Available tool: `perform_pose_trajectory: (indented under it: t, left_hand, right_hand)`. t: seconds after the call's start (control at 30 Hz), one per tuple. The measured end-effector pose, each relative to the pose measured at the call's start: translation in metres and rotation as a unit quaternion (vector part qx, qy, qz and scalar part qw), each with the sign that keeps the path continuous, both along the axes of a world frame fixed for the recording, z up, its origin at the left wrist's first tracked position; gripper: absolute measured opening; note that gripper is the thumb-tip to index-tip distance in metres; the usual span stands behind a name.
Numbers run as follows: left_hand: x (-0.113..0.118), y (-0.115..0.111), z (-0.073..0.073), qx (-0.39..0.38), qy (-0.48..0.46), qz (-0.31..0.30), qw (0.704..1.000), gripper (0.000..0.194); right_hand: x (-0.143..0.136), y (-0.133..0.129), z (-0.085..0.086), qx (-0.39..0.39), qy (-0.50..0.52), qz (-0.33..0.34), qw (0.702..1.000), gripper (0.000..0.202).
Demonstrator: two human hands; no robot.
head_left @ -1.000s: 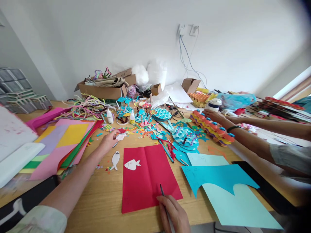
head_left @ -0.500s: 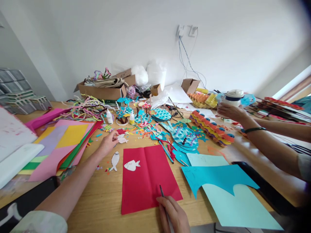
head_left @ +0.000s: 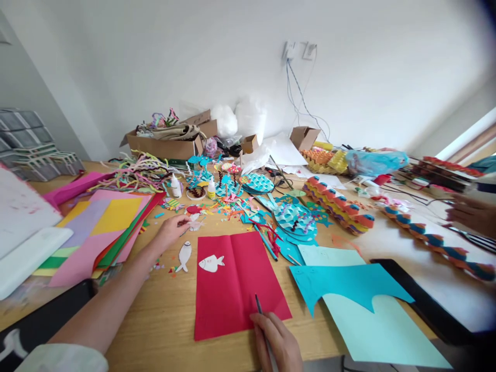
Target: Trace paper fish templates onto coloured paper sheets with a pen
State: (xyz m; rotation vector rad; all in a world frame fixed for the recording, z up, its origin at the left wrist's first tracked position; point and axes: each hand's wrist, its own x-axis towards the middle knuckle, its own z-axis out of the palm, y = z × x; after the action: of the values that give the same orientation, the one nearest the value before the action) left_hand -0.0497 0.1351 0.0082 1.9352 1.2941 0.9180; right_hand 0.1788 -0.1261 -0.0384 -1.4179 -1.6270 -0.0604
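Observation:
A red sheet with a centre crease lies on the wooden table, a white paper fish on its left half. Over the sheet's lower edge, my right hand holds a dark pen, tip upward. My left hand pinches a small white paper fish, slightly blurred, above and left of the sheet. Another paper fish lies between my left forearm and the red sheet.
Coloured papers lie left. Glue bottles, scraps and blue paper crafts fill the middle. Blue paper is at right, near painted egg cartons. Another person's hand is at the far right edge.
The other person's arms and the white lidded container have moved right, uncovering a blue plastic bag and a painted carton strip. The fish in my left hand has shifted and tilted slightly.

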Motion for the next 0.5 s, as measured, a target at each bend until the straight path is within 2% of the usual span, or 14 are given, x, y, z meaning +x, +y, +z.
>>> perform_pose_trajectory:
  t: [0.13,0.23,0.4,0.47,0.5]
  left_hand:
    - [-0.003,-0.001,0.014,0.009,-0.03,0.016,0.999,0.024]
    - [-0.003,-0.011,0.023,0.007,-0.052,0.012,0.999,0.025]
    - [0.009,-0.058,0.029,-0.045,-0.073,-0.044,0.995,0.022]
    - [0.016,-0.079,0.03,-0.104,-0.093,-0.115,0.983,0.019]
    - [0.019,-0.089,0.031,-0.112,-0.09,-0.131,0.981,0.018]
  right_hand:
    - [0.001,0.001,-0.001,-0.012,0.003,0.006,1.0,0.022]
    - [0.001,-0.001,0.0,-0.022,0.022,0.012,0.999,0.021]
    - [-0.002,-0.006,0.014,-0.015,0.102,0.003,0.995,0.015]
    - [-0.003,-0.005,0.024,-0.012,0.121,0.005,0.993,0.012]
    - [-0.004,-0.003,0.03,-0.015,0.127,0.008,0.992,0.012]
